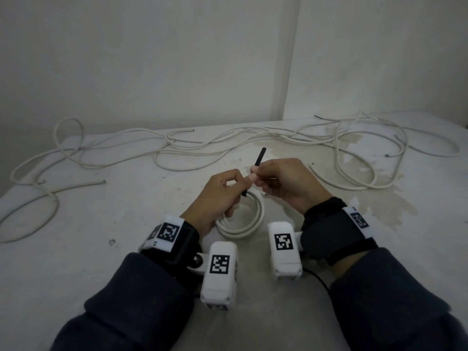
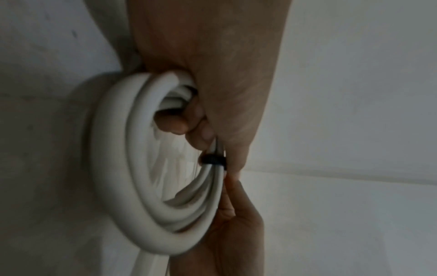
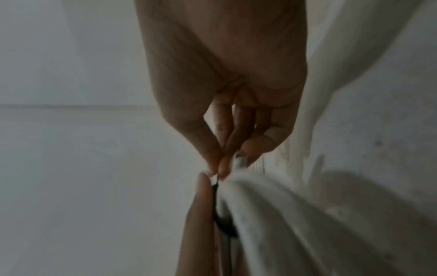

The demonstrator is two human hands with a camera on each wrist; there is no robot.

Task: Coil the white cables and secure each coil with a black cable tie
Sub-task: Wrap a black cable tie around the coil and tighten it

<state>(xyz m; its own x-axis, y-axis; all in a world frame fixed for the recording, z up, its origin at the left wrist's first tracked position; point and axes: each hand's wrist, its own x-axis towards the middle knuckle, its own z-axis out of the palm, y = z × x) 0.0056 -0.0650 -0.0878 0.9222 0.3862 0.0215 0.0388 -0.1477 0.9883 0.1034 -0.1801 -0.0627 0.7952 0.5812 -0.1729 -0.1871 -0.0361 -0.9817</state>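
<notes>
Both grips are busy: the left hand [image 1: 217, 196] curls round the white coil [image 1: 243, 224], held just above the bench [image 1: 101, 236], while the right hand [image 1: 286, 183] pinches the black cable tie [image 1: 258, 159] wrapped about the coil's far side. Loose white cables [image 1: 202, 145] sprawl behind.

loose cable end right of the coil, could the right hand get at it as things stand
Probably not yet. The way to the loose end looks free, with bare table between, but the right hand is pinching the tie on the coil; it would need to let go first.
</notes>
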